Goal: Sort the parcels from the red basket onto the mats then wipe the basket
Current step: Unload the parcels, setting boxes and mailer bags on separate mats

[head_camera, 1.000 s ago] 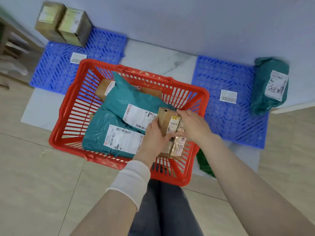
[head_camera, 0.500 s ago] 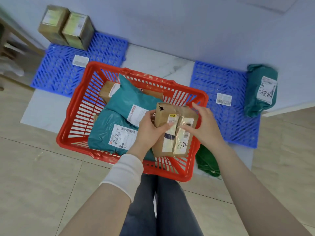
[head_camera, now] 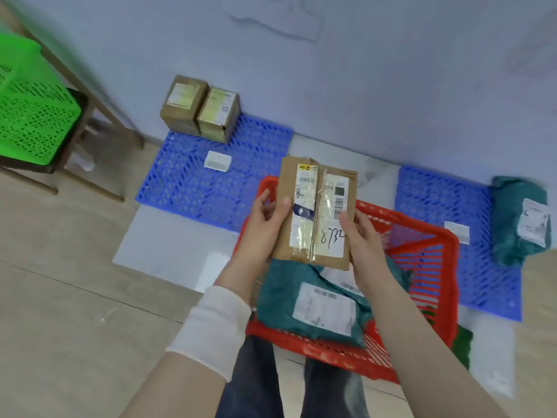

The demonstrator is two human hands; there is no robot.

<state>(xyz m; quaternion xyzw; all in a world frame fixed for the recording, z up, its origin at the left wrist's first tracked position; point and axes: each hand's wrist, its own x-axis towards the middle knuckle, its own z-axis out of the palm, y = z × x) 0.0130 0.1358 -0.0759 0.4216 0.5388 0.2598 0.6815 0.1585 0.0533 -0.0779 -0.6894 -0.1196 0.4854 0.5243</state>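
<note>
From the head camera, you held the flat brown cardboard parcel point(head_camera: 316, 212) at the centre of the frame, lifted clear of the red plastic basket point(head_camera: 452, 267) and upright, with its taped label face turned toward you and handwritten digits low on the label. Your left hand point(head_camera: 265, 227) gripped the parcel's left edge. Its thumb lay on the front face beside the label, and the other fingers point(head_camera: 264, 197) curled behind the edge. Your right hand point(head_camera: 363, 239) gripped the lower right edge the same way, with the thumb pressed on the front near the digits. The rest of its fingers were behind the cardboard, where I could not tell how they lay. A white cuff point(head_camera: 211, 327) covered your left wrist.

Below the parcel, a teal plastic mailer point(head_camera: 286, 300) with a white label lay inside the basket at lower centre.

The left blue lattice mat point(head_camera: 187, 182) sat at centre left against the wall. Two brown cardboard boxes point(head_camera: 200, 111) stood side by side and touching at its far edge, and a small white tag point(head_camera: 217, 160) lay near them. The right blue lattice mat point(head_camera: 437, 200) sat at the right of the frame, bearing a white tag point(head_camera: 457, 232) and a teal bagged parcel point(head_camera: 518, 221) on its right edge. A green perforated basket point(head_camera: 30, 116) showed at the upper left, and a dark green cloth point(head_camera: 462, 342) lay at the lower right, just beside the red basket.
</note>
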